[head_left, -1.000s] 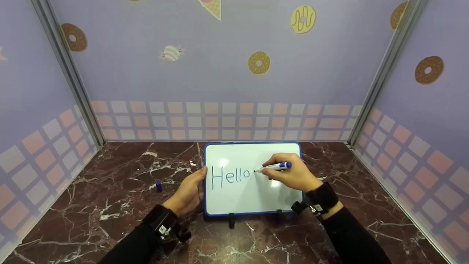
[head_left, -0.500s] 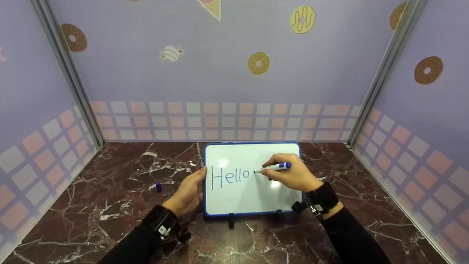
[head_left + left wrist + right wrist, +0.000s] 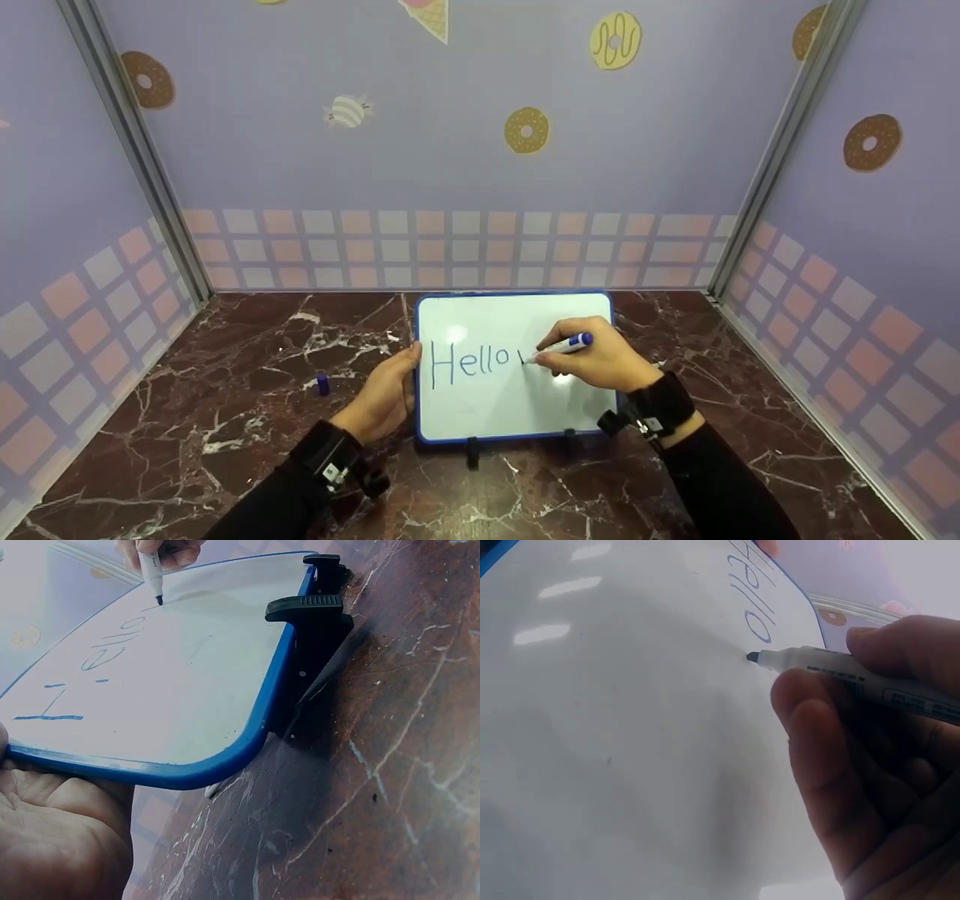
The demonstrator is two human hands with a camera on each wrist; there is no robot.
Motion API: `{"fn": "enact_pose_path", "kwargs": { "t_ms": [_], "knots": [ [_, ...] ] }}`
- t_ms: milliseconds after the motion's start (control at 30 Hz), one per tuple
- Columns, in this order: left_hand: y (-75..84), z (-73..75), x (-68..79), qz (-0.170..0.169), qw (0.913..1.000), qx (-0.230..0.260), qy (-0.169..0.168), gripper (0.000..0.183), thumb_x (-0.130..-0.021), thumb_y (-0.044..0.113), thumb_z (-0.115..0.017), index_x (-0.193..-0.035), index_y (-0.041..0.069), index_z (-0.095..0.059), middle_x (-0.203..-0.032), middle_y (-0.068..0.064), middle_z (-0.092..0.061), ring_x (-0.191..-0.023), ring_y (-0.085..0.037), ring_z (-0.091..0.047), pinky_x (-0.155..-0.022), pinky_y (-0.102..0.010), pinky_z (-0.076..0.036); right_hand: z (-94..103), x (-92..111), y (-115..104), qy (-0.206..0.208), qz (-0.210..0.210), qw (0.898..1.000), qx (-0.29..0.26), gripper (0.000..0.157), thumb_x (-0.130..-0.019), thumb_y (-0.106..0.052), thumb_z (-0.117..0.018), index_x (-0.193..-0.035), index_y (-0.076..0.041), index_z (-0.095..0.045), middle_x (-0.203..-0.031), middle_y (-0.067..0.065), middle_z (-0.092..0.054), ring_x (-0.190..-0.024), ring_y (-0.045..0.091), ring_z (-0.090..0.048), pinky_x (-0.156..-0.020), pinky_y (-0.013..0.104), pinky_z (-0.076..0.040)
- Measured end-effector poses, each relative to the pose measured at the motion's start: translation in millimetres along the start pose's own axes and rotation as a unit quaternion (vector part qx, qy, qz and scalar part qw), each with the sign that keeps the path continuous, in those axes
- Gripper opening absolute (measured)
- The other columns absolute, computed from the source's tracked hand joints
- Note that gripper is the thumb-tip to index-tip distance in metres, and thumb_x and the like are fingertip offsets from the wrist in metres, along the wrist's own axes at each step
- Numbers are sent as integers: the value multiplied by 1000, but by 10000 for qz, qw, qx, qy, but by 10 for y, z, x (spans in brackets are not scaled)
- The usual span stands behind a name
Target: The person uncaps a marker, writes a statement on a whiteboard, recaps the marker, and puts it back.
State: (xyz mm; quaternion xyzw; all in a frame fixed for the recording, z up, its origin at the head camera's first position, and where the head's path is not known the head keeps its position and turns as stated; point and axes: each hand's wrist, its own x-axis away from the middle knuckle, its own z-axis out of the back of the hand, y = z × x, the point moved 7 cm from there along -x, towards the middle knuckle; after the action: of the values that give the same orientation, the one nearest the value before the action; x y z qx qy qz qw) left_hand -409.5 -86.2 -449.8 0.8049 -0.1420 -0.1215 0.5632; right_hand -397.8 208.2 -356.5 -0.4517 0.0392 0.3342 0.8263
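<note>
A small whiteboard (image 3: 480, 409) with a blue frame leans upright on a stand with black feet (image 3: 472, 454). Blue handwriting (image 3: 469, 364) on it reads "Hello", followed by a short slanted stroke. My right hand (image 3: 600, 356) pinches a white whiteboard marker (image 3: 832, 664) between thumb and fingers, its dark tip at the board's surface by that stroke. At the left edge, my left hand (image 3: 381, 397) grips the frame, thumb at the front edge and fingers behind, mostly hidden. The left wrist view shows the palm (image 3: 60, 832) below the frame.
A blue marker cap (image 3: 322, 385) stands on the dark red marbled table (image 3: 255, 465), left of my left hand. Patterned panels (image 3: 450, 172) enclose the back and both sides. Black camera straps (image 3: 660, 405) sit on both wrists.
The marker tip has moved slightly down and right, leaving a new short slanted stroke after "Hello". My left hand keeps its grip on the board.
</note>
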Motion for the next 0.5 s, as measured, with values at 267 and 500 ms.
{"fn": "enact_pose_path", "kwargs": {
  "t_ms": [267, 500],
  "knots": [
    [0, 0, 3, 27, 10000, 25, 59, 56, -124, 36, -39, -160, -6, -42, -130, -9, -77, -115, -22, -76, -98, -42, -66, -1, 3, 9, -109, -80, 9999, -11, 9, -102, -16, -86, -106, -8, -85, -97, 4, -82, -76, 24, -78, -67, 28, -65],
    [1, 7, 7, 7, 10000, 12, 32, 57, -123, 37, -40, -159, -8, -42, -129, -10, -78, -114, -22, -76, -97, -42, -66, -3, 4, 7, -125, -58, 9999, -24, 6, -102, -15, -86, -105, -10, -85, -96, 4, -83, -76, 24, -78, -66, 27, -64]
  ]
}}
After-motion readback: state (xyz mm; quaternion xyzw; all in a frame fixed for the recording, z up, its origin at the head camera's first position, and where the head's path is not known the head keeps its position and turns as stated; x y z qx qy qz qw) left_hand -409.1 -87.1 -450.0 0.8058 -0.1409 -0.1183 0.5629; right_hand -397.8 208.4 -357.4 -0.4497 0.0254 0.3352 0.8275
